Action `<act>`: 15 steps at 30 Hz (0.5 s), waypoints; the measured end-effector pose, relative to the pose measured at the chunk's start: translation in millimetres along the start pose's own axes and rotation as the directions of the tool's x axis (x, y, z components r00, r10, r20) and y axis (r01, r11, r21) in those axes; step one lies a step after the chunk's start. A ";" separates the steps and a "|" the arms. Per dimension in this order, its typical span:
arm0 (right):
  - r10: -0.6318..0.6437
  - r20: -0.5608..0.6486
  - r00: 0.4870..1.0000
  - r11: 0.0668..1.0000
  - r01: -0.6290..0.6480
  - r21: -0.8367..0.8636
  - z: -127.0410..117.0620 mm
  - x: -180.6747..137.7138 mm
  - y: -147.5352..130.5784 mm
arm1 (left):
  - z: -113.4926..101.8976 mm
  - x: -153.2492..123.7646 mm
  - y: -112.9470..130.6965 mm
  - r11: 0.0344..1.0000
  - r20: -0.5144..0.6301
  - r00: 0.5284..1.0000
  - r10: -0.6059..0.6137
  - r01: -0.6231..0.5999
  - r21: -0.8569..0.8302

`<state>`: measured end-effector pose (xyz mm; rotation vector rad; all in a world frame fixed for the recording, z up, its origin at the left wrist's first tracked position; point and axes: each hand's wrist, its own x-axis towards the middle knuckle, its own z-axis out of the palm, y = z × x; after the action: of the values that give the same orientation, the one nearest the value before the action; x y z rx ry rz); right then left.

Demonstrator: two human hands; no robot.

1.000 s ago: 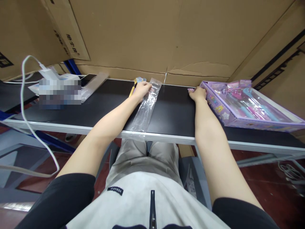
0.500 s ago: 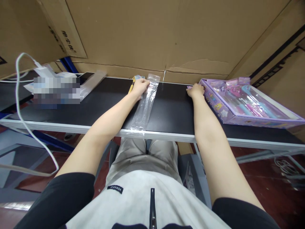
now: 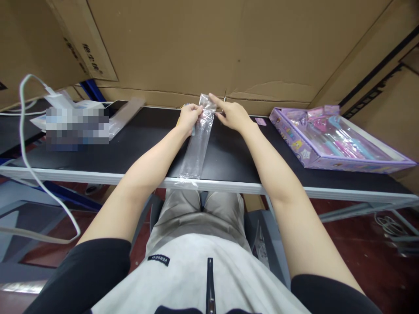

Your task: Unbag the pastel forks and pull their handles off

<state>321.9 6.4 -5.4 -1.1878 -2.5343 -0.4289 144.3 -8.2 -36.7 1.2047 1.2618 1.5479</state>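
Head view: cardboard (image 3: 183, 48) backs a black tabletop (image 3: 238, 157), left fingers (image 3: 197, 112) pinching a clear bag (image 3: 198, 150) (right fingers (image 3: 218, 102) spread).

the bag (image 3: 199, 148) is clear, the tabletop (image 3: 237, 150) black, the cartoon-printed box (image 3: 294, 141) purple.

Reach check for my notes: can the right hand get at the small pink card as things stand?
Probably yes. The pink card lies on the black table between the right hand and the purple box, with nothing visible covering it or blocking the short way across.
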 end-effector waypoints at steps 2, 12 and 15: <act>-0.008 0.017 1.000 1.000 0.008 -0.008 -2.2 -1.4 -5.9 | 0.9 -3.1 3.1 1.000 0.011 1.000 -0.006 0.007 -0.020; 0.172 -0.018 0.985 0.983 -0.170 0.075 -23.5 -13.7 -8.3 | 7.2 -16.9 9.5 0.977 0.090 0.991 0.101 -0.116 0.179; 0.318 -0.037 0.947 0.945 -0.313 0.092 -30.3 -18.7 -0.2 | 8.1 -25.4 7.6 0.913 0.151 0.957 0.248 -0.283 0.293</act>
<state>337.6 -18.4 14.7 -1.4959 -2.2387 -0.2657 158.1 -32.0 -33.6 1.7036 1.3459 1.4797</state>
